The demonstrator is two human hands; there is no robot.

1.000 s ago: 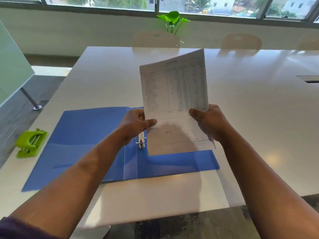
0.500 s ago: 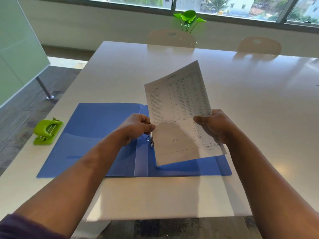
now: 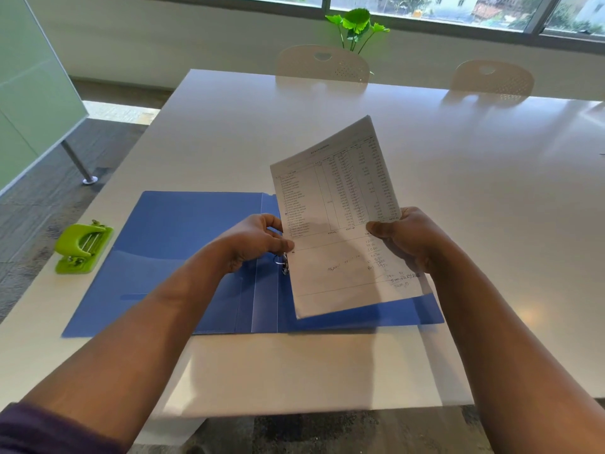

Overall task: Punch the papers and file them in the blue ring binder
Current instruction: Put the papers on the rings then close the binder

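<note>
**Papers held over open binder**

Both hands hold the papers up off the table, tilted, top corner leaning away twd the far side. Printed table on upper part, handwritten notes lower right.

L hand: fingers curled, thumb and fingertips pinching the papers' left edge, abt midway down. R hand: thumb on the front of the sheet, other fingers curled behind, clamped on the right edge.

Binder lies open flat on the table, under and left of the papers. Its metal rings show just below the L hand, right beside the papers' left edge; can't tell if the rings are open or closed, or if the paper touches them. Papers' lower part overlaps the binder's right half in view; whether the bottom edge rests on it or hangs above, can't tell.

Green punch sits on the table near its left edge, just left of the binder, well apart from both hands.

Far side: two pale chairs pushed up to the table, a green plant behind by the window. Dark sleeve shows at lower left.
</note>
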